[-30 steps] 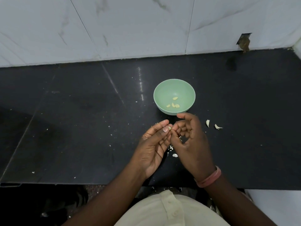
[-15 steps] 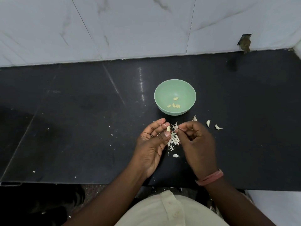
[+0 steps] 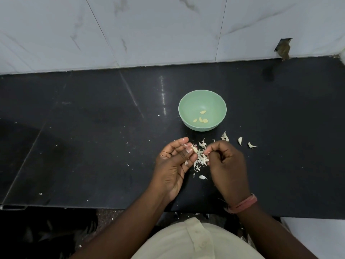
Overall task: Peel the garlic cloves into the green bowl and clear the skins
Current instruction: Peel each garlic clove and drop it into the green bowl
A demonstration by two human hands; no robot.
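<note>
Just below the bowl (image 3: 202,110) we hold a clove (image 3: 194,149) pinched in our left hand (image 3: 174,166) — our right hand (image 3: 226,168), fingers curled, pinches skin over the skins (image 3: 201,158) heaped between them. Four peeled cloves (image 3: 202,118) lie inside the bowl — two unpeeled ones (image 3: 240,140) to its lower right.

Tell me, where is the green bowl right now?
The green bowl sits on the black counter in the middle of the head view, just beyond both hands and the pile of garlic skins.
</note>
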